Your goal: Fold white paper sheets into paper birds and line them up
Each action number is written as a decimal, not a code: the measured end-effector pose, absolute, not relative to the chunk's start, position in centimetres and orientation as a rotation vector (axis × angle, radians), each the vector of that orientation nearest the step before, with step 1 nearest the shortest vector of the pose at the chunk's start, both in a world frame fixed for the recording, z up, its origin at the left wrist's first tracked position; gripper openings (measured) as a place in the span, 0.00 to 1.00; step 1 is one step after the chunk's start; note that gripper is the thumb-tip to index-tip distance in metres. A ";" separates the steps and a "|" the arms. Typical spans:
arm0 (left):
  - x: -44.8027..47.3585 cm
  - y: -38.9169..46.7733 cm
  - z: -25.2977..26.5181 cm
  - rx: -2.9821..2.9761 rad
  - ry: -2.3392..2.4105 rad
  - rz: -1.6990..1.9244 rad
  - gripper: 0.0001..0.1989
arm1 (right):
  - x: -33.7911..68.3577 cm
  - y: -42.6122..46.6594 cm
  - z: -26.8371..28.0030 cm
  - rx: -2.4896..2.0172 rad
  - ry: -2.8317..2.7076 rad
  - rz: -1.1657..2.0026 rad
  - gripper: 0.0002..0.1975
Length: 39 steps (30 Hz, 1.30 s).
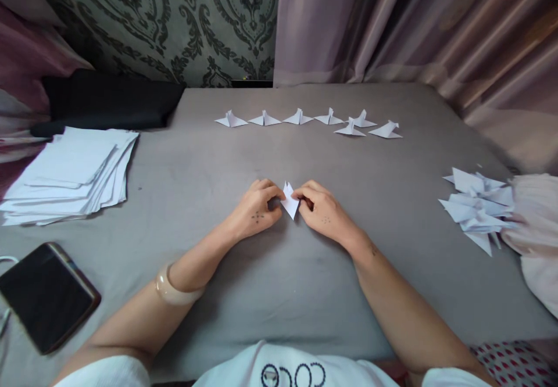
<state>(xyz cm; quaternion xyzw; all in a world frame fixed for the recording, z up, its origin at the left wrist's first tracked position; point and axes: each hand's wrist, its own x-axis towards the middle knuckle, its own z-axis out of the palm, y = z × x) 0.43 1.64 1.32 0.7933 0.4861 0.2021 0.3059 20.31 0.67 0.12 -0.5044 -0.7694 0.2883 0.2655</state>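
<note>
Between my two hands is a small piece of folded white paper [290, 203], diamond-shaped, with two narrow points at its top and one point toward me. My left hand [260, 207] pinches its left edge between thumb and fingers. On the opposite edge, my right hand [321, 208] grips the paper the same way. Both hands are low over the grey cloth surface [279, 282], around its middle. Farther off, a row of folded paper cranes [299, 117] stands with wings spread, two of them slightly nearer me at the right end.
At left lies a stack of white paper sheets [70, 166], with a folded black cloth [113, 99] behind it. A dark-screened tablet [47, 297] is at the near left. More folded paper cranes [477, 204] are heaped at right beside pale fabric [536, 230]. Curtains [349, 21] hang behind.
</note>
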 end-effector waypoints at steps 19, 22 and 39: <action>0.5 2.1 0.9 2.016 1.333 0.586 0.09 | 20.5 1.1 0.5 -1.484 -2.004 0.822 0.08; 0.6 2.3 1.0 1.993 1.337 0.583 0.09 | 20.2 1.1 0.5 -1.503 -1.994 0.782 0.07; 0.9 2.6 0.4 2.000 1.390 0.586 0.05 | 19.6 1.2 0.2 -1.636 -1.971 0.719 0.06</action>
